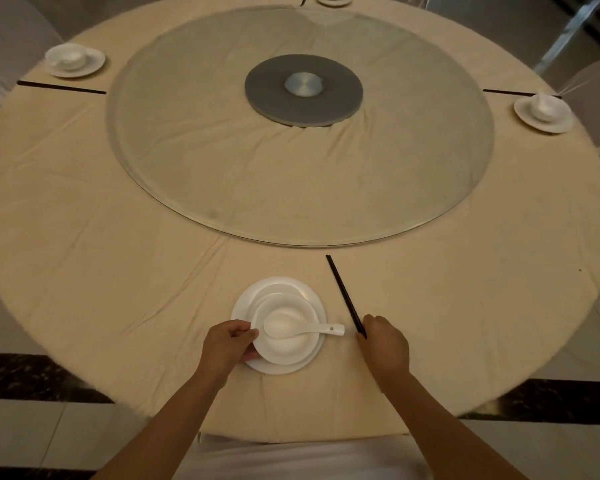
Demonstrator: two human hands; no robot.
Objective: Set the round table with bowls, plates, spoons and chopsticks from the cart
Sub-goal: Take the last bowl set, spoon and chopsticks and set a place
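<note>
- Chopsticks (345, 295), a dark pair, lie on the cloth-covered surface (118, 271) at about three o'clock of the nearest setting, tips pointing toward the glass turntable (302, 168), slanted a little toward eleven o'clock.
- The right hand (383, 344) covers their near end; its fingers curl around that end and seem to pinch it.
- The left hand (227, 344) grips the nine o'clock rim of the bowl (284, 344), thumb on the lip, steadying it on the plate (278, 367).
- A white spoon (300, 329) rests in the bowl, handle sticking out toward three o'clock, close to the chopsticks.
- To do this well, I'd swing the near end so the pair lies straight beside the plate, both sticks level, clear of the spoon handle.
- Other settings sit at ten (74, 60), two (542, 112) and twelve o'clock.
</note>
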